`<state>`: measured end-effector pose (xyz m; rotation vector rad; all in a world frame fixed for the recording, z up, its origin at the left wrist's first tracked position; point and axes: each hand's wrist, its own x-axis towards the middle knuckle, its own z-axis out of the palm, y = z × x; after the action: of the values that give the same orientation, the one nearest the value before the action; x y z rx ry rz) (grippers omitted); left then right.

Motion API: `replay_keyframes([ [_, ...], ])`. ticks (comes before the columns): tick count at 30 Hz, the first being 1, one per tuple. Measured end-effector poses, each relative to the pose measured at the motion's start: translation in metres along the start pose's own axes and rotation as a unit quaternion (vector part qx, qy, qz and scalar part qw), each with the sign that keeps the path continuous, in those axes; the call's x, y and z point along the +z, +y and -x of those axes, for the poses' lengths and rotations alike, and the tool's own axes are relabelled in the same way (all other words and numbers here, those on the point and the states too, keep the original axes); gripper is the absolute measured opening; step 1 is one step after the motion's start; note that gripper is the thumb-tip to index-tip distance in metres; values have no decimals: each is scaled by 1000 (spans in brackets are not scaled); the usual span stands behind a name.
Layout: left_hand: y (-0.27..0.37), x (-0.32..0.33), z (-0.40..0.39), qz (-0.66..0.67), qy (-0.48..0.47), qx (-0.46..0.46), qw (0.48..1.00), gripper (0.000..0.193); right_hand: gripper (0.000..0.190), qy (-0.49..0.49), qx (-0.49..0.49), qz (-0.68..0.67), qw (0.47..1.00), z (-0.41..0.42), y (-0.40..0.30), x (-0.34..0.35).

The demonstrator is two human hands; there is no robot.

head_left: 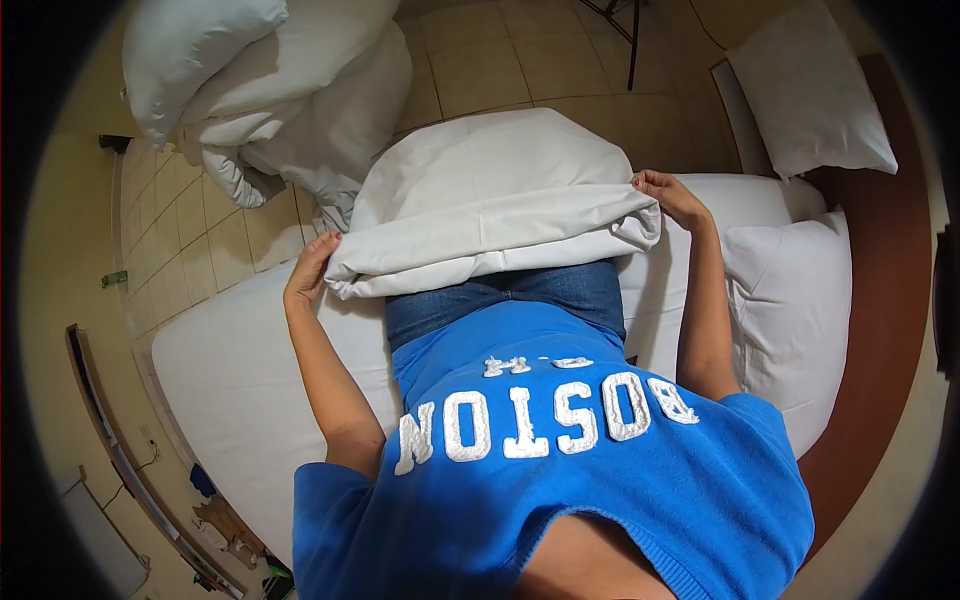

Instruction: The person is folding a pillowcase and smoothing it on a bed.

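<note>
A white pillow in a white pillowcase [487, 165] lies across my lap over blue jeans, its open-looking folded edge towards me. My left hand [311, 266] pinches the fabric at one end of this folded edge. At the other end my right hand [671, 199] grips the corner between thumb and fingers. The edge is stretched between both hands, with a loose fold near my right hand. I sit on a bed with a white sheet [225, 360]. Inside the case, the pillow itself is mostly hidden.
White bedding [300, 75] with a pillow [202, 52] is heaped at the upper left. Another pillow [814, 97] leans at the upper right, and one [787, 315] lies on the bed by the brown headboard [889, 300]. Dark metal legs [634, 52] stand on the tiled floor [480, 64].
</note>
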<state>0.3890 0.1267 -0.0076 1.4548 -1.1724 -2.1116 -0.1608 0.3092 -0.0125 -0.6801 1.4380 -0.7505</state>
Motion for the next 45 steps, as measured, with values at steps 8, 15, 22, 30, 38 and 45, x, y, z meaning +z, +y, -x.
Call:
replay_keyframes([
  [8,17,8,-30,82,34,112,990,21,20,74,-133,-147,977,-16,7,-5],
  [15,26,30,-14,-232,152,100,955,42,28,215,-104,164,957,-3,-13,-2],
  [22,33,104,8,-621,120,274,724,49,41,120,-201,457,858,4,-24,44],
  [30,30,76,-15,-707,160,188,663,36,21,366,-267,374,809,5,-38,59],
  [38,153,77,17,-588,410,353,602,36,27,572,-362,345,650,24,-139,10],
  [45,210,65,48,-422,426,484,637,50,31,490,-496,123,706,7,-176,-23],
])
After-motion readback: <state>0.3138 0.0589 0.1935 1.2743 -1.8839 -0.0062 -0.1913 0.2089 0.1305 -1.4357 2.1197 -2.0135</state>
